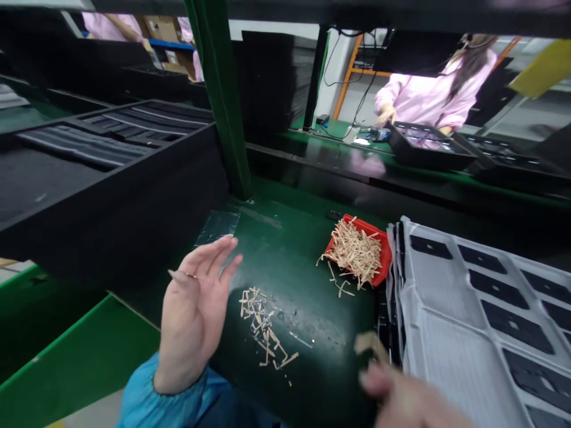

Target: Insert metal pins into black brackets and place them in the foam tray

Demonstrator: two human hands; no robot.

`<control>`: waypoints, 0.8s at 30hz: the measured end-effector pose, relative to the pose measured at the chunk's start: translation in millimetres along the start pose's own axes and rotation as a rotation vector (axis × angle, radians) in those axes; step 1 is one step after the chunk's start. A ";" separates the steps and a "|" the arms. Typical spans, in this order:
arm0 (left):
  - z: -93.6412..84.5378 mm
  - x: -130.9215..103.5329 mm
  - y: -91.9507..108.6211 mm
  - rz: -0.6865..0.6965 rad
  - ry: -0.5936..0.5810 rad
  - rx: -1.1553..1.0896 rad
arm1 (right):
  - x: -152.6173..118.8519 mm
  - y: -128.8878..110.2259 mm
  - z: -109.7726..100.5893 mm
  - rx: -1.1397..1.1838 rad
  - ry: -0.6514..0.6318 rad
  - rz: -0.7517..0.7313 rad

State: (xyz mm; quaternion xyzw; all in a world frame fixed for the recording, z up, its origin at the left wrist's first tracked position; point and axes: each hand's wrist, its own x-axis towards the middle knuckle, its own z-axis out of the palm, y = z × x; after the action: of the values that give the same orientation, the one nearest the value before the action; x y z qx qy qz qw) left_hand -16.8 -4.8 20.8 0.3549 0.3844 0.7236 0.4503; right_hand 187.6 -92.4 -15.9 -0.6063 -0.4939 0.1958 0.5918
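Note:
My left hand is raised over the green work surface, palm turned inward, fingers stretched out and holding nothing. Just right of it lies a loose pile of thin tan strips, with a few clear bits among them. My right hand is smeared by motion at the lower right, beside the near edge of a white tray. Whether its fingers hold anything cannot be made out. Flat black pieces sit in the tray's compartments. A red bin heaped with similar tan strips stands left of the tray.
A clear plastic sheet or bag lies behind my left hand. A green post rises at the back, beside a large black box on the left. Across the bench, a person in pink works near black trays.

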 end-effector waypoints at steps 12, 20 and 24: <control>16.1 -17.5 -28.2 -0.172 -0.776 0.254 | -14.5 -18.7 31.6 0.953 -0.556 0.858; 19.9 18.2 -2.3 -0.160 -1.018 0.426 | -4.8 7.7 32.3 1.086 -0.423 0.750; 141.7 27.8 -7.6 0.277 -1.351 0.626 | -7.0 16.1 35.1 1.002 -0.172 0.812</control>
State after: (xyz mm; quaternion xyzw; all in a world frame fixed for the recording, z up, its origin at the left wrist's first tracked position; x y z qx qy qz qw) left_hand 98.4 56.7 82.9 0.8775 0.1643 0.2559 0.3709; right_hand 161.6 -76.8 -40.8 -0.3775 -0.1197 0.6584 0.6401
